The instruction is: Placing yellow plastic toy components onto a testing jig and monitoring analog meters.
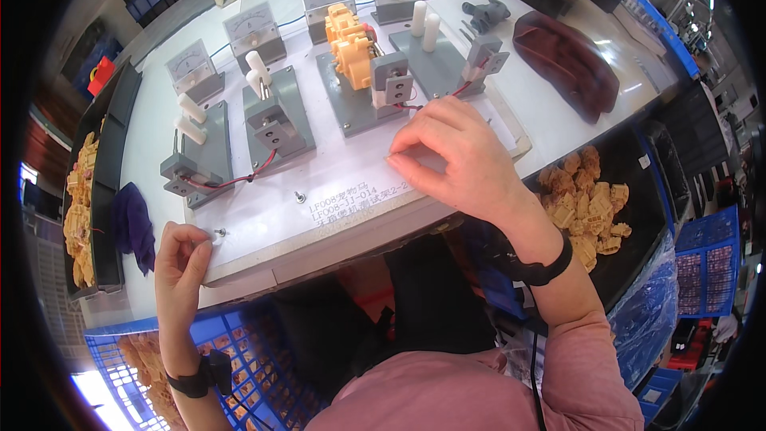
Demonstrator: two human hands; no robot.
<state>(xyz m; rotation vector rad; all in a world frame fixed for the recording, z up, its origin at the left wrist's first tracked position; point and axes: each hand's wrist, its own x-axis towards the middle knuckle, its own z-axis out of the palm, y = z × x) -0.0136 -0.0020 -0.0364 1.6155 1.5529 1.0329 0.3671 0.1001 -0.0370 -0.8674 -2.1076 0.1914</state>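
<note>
A yellow plastic gear housing (349,46) stands on the third grey test fixture (351,116), beside an upright grey block with contact holes (391,84). My right hand (451,152) hovers over the white base board (343,172), just in front of that fixture. Its thumb and index tips nearly meet, and nothing shows between them. At the board's front left corner, next to a small screw (221,232), my left hand (182,259) rests with fingers curled against the thumb. I see nothing in it.
Several analog meters (327,6) line the back, wired in red and blue. Black bins of yellow parts flank me, left (108,215) and right (630,263). A maroon cloth (566,64), a purple cloth (134,227) and a grey part (487,14) lie on the table.
</note>
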